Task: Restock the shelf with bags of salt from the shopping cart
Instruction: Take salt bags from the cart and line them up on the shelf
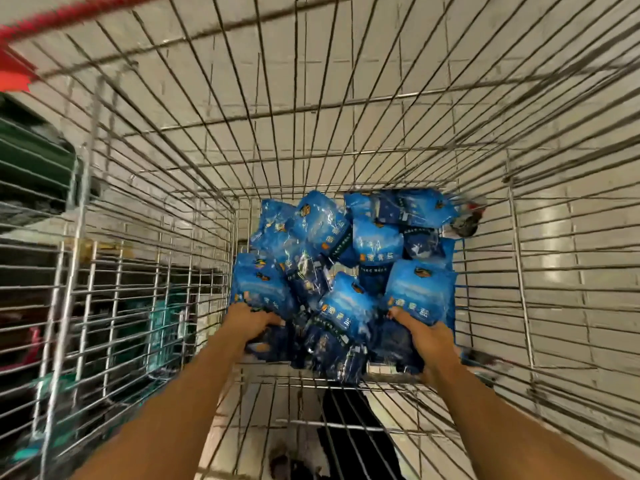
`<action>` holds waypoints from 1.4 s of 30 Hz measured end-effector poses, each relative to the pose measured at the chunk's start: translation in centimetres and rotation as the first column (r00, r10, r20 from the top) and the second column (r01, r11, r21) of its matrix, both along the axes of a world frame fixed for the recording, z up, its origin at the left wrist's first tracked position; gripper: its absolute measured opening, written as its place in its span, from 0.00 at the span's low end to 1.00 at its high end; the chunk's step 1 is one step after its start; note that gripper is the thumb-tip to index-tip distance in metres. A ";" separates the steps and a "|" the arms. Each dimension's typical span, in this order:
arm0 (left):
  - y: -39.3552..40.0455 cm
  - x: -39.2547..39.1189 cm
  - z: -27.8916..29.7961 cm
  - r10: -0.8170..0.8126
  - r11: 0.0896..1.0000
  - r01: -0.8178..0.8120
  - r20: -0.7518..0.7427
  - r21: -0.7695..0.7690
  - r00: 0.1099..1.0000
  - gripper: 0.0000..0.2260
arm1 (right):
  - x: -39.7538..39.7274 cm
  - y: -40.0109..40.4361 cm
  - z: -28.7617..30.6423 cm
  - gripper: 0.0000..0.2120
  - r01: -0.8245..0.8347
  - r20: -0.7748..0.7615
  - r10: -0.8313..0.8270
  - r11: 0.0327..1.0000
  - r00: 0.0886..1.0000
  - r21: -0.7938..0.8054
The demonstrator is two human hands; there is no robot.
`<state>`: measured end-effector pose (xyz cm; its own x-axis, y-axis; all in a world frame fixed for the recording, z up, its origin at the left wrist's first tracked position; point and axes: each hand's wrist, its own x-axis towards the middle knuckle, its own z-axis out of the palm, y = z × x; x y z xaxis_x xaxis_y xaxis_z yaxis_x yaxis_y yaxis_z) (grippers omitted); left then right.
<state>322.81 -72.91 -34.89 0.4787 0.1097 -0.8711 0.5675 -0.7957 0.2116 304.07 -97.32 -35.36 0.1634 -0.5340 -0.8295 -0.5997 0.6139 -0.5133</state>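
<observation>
Several blue salt bags [332, 237] lie heaped at the bottom of a wire shopping cart [346, 109], seen from straight above. Both my arms reach down into the cart. My left hand [251, 322] grips the near edge of a blue bag at the left of the heap [258, 284]. My right hand [427, 336] has its thumb on top of a blue bag at the right [420, 289] and its fingers under it. Darker bags lie beneath the top ones, partly hidden.
The cart's wire walls rise steeply on all sides around the heap. A red cart handle [79, 12] runs along the top left. Dark shelving with goods [31, 174] stands to the left outside the cart. Pale tiled floor shows through the mesh.
</observation>
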 end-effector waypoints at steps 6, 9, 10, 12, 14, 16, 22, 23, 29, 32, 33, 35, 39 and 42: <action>0.1 0.9 11.6 0.024 0.983 -0.001 0.123 -0.183 0.992 0.16 | 1.0 0.1 9.5 0.26 -0.093 0.099 0.089 0.995 0.991 0.032; 0.2 0.6 17.7 0.098 0.940 -0.047 0.135 -0.337 0.986 0.20 | 1.9 0.6 15.3 0.31 -0.198 0.158 0.194 0.980 0.968 0.008; 0.3 0.4 19.8 0.113 0.926 -0.045 0.162 -0.374 0.980 0.20 | 2.2 0.8 17.3 0.27 -0.221 0.176 0.223 0.975 0.959 -0.033; 0.6 -0.6 23.9 0.191 0.877 -0.074 0.202 -0.474 0.961 0.20 | 2.8 1.5 21.4 0.19 -0.240 0.208 0.265 0.961 0.942 -0.138; 1.4 -1.5 27.6 0.295 0.805 -0.131 0.199 -0.578 0.934 0.27 | 3.1 2.4 25.3 0.23 -0.258 0.253 0.304 0.945 0.919 -0.200; 2.5 -2.3 31.4 0.393 0.730 -0.161 0.215 -0.665 0.894 0.26 | 2.8 3.7 29.3 0.36 -0.294 0.317 0.354 0.930 0.880 -0.222; 8.1 -5.6 43.1 0.584 0.505 -0.125 0.231 -0.854 0.778 0.35 | 1.7 8.5 40.2 0.38 -0.304 0.511 0.425 0.902 0.747 -0.306; 9.2 -6.2 45.1 0.614 0.485 -0.100 0.257 -0.869 0.747 0.33 | 1.8 9.3 41.5 0.38 -0.310 0.537 0.445 0.893 0.717 -0.326; 16.5 -9.9 55.2 0.737 0.360 0.016 0.295 -0.933 0.609 0.21 | 2.9 15.5 51.3 0.22 -0.326 0.682 0.516 0.857 0.518 -0.400; 20.0 -12.3 59.5 0.764 0.405 0.113 0.404 -0.907 0.502 0.19 | 3.5 19.3 56.0 0.23 -0.373 0.741 0.567 0.816 0.361 -0.442; 21.2 -13.0 60.9 0.785 0.422 0.134 0.435 -0.897 0.442 0.19 | 3.8 20.6 57.5 0.24 -0.391 0.757 0.576 0.803 0.309 -0.451; 23.6 -14.6 63.6 0.812 0.466 0.155 0.491 -0.871 0.315 0.19 | 4.2 23.3 60.5 0.22 -0.428 0.784 0.589 0.771 0.195 -0.472; 28.6 -17.9 68.1 0.818 0.552 0.172 0.570 -0.816 0.077 0.19 | 5.4 28.9 65.3 0.23 -0.510 0.791 0.611 0.670 -0.036 -0.540; 32.3 -20.9 70.7 0.797 0.603 0.157 0.599 -0.782 -0.078 0.20 | 6.1 33.3 68.2 0.21 -0.548 0.777 0.596 0.590 -0.200 -0.593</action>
<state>301.91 -40.61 35.86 0.8377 0.4187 0.3506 -0.3771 -0.0209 0.9259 310.21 -64.06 32.86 0.9339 0.2345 0.2700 0.1998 0.2839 -0.9378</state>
